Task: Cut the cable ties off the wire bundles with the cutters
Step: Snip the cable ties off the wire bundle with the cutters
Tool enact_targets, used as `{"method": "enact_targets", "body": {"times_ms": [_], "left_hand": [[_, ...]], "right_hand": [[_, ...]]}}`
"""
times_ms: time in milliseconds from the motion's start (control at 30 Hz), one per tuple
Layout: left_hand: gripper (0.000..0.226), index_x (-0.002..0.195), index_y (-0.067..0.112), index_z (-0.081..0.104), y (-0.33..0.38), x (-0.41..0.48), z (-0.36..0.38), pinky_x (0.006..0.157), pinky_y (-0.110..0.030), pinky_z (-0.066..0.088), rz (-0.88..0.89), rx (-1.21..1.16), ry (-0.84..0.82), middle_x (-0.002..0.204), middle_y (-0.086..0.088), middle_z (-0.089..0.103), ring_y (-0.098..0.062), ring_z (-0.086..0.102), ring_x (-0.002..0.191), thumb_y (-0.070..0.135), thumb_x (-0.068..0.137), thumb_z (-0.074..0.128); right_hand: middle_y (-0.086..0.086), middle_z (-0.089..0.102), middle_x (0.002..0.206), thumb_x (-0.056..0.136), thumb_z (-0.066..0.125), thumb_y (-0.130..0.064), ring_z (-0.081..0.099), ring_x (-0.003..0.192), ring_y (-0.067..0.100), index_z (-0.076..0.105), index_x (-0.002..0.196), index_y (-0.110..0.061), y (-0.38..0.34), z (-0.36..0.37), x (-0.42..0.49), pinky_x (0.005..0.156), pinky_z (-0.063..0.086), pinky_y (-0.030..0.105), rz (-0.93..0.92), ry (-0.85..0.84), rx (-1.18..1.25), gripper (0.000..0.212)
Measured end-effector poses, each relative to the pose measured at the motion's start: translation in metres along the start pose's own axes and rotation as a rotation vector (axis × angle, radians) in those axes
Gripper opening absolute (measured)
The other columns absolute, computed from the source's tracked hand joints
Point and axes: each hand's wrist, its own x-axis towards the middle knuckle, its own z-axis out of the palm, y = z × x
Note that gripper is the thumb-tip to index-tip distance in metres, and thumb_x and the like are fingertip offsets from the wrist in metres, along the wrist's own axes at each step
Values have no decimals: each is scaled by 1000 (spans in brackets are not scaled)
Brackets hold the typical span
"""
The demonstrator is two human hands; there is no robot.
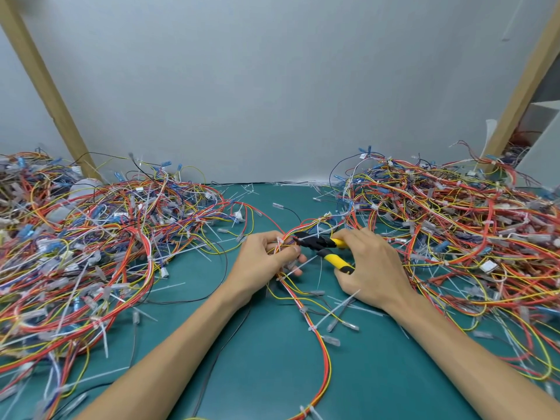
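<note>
Cutters (315, 244) in right grip (374, 268), fingers curled round the yellow handles, handles spread apart, black head pointing left and touching the bundle (327, 362) just beside the left fingertips. Left grip (263, 263) clenched on that bundle of red, yellow and orange wires, thumb on top, the wires trailing from under the palm toward the near edge of the green tabletop (266, 395). White tie (311, 328) round the bundle farther down, tail sticking out. Cutting edges and whatever sits between them hidden behind fingers and wires; hard to tell whether a tie is there. Heaped wires on both sides: left pile (91, 237) and right pile (454, 225), both cut off by the frame edges. Loose off-cuts (342, 310) scattered between the forearms. Small white tags in the piles too small to read.
</note>
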Motion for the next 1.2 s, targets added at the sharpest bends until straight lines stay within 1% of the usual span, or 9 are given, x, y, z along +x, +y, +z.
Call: {"method": "enact_targets", "body": {"times_ms": [167,267,367,500,600,767,867,1067,1200], "left_hand": [[9,82,5,61,-1,0,-2,44,-16,44,15,43,4,76,-10,74,-23,70,59,3,90,64],[6,84,4,62,-3,0,-2,45,-17,45,14,23,5,76,-11,74,-23,70,59,3,89,65],[5,85,3,62,-2,-1,-2,46,-18,47,10,0,0,76,-10,74,-22,70,59,2,89,65],[10,81,5,61,-1,-1,-3,43,-16,45,23,-21,7,75,-10,74,-20,69,56,0,89,64],[9,82,3,61,-1,-1,-3,44,-16,45,25,-43,4,75,-11,74,-19,68,55,0,89,64],[7,84,4,62,-2,-1,-3,49,-23,48,58,-4,-10,78,-10,74,-20,68,57,4,89,66],[6,87,0,62,-2,-1,-4,45,-20,45,55,-16,-19,79,-12,74,-21,67,56,4,89,66],[12,92,-5,62,-2,1,-5,43,-19,42,53,26,-17,79,-8,74,-21,68,55,6,90,66],[6,87,1,63,-3,0,-5,43,-19,42,62,34,-22,79,-8,74,-20,67,54,6,89,67]], "right_hand": [[-7,55,70,67,64,-28,50,70,23,60,89,-24,-2,-2,0,57,38,30,-8,11,7,23],[-7,51,64,67,68,-22,48,64,23,58,84,-24,-2,-1,0,52,37,29,-19,21,-2,20],[-6,56,69,68,70,-21,52,68,25,58,86,-23,-2,1,0,53,41,30,-35,61,-30,21],[-3,65,90,72,76,-20,60,85,29,63,105,-22,-3,3,1,58,48,36,-44,100,-68,36],[0,65,94,76,77,-21,60,85,30,64,112,-22,-1,4,2,59,48,36,-37,90,-61,39],[-2,57,81,78,75,-23,56,72,29,62,104,-24,1,4,3,54,39,32,-8,108,-63,29],[-4,55,73,79,72,-27,54,68,29,58,96,-25,-1,3,2,52,38,32,-5,109,-71,22],[-9,54,70,80,70,-36,45,62,22,50,83,-27,0,4,3,51,29,28,28,96,-38,23],[-9,53,72,80,70,-35,46,64,20,49,83,-26,1,4,3,51,33,28,23,80,-58,24]]}}
